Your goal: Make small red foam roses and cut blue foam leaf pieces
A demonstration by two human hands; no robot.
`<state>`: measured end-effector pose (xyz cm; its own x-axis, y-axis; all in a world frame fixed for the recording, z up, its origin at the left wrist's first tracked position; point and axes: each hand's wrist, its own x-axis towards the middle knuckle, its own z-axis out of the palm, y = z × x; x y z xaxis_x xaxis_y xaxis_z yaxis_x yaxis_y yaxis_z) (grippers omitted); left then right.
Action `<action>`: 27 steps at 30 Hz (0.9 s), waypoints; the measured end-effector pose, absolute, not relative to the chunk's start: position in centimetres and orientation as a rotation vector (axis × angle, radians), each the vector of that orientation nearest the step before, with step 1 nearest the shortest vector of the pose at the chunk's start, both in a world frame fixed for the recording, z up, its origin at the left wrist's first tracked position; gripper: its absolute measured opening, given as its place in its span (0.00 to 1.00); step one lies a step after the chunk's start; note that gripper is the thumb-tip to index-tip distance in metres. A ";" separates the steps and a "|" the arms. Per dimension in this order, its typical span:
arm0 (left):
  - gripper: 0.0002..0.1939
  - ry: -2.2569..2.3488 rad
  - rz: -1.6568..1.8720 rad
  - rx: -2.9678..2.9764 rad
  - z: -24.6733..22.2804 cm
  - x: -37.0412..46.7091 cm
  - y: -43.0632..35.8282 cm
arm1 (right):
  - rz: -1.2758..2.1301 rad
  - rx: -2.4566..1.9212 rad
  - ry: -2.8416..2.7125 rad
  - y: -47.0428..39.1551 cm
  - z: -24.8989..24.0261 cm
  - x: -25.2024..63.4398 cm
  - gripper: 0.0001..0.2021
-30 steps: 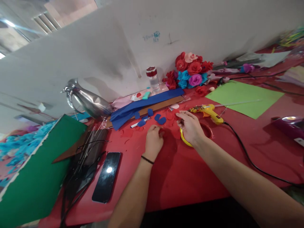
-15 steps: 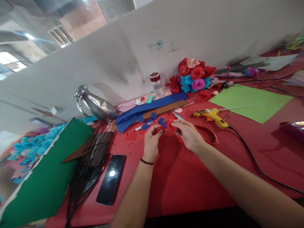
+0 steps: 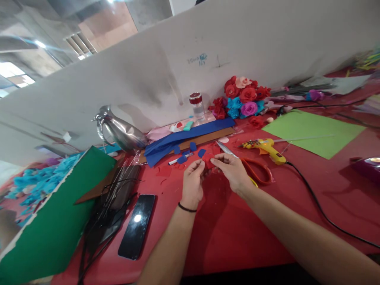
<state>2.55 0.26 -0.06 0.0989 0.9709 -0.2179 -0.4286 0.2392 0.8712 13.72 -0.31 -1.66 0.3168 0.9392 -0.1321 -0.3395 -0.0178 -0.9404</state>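
A red surface [image 3: 225, 237] crowded with craft materials runs along a pale wall. At its left is a dark-green board [image 3: 59, 213], set aslant; at its right lies a light-green sheet [image 3: 314, 130].

Two bare forearms reach in from the near edge and converge at the middle. The left hand [image 3: 192, 184], a dark band at its wrist, points away from the person; the right hand [image 3: 234, 170] comes in from the right, angled toward it, back of the hand up.

Beyond the right hand, and partly hidden by it, are scissors [image 3: 268, 174], blades toward the far left. A yellow glue gun [image 3: 268, 150] lies farther right.

Thumb and fingers of each hand are drawn together in a pinch on a small red paper piece [image 3: 208, 160], held between the two hands. It spans the gap crosswise; fingers cover its ends, so I cannot tell its long axis.

Smaller blue paper pieces [image 3: 182, 159] lie just beyond.
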 end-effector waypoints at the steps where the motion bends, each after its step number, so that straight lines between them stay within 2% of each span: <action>1: 0.13 0.947 1.195 0.728 0.0 2.6 0.2 | 1.117 -1.167 -0.706 -0.3 -1.7 13.7 0.12; 7: 0.13 1.004 1.173 0.856 -0.2 2.6 0.3 | 0.970 -1.275 -1.009 -0.3 -1.6 14.4 0.08; 11: 0.10 1.024 1.197 0.785 -0.4 1.9 0.9 | 0.735 -1.545 -1.514 0.0 -1.2 17.0 0.05; 16: 0.06 1.062 1.258 0.621 -0.6 0.9 2.0 | 0.524 -1.849 -1.979 0.1 -1.8 18.6 0.08; 20: 0.05 1.070 1.255 0.560 -0.8 0.8 2.3 | 0.627 -1.779 -1.986 0.2 -2.0 18.3 0.09; 27: 0.08 1.007 1.110 0.659 -0.6 1.9 1.1 | 1.079 -1.353 -1.347 0.5 -1.0 17.4 0.10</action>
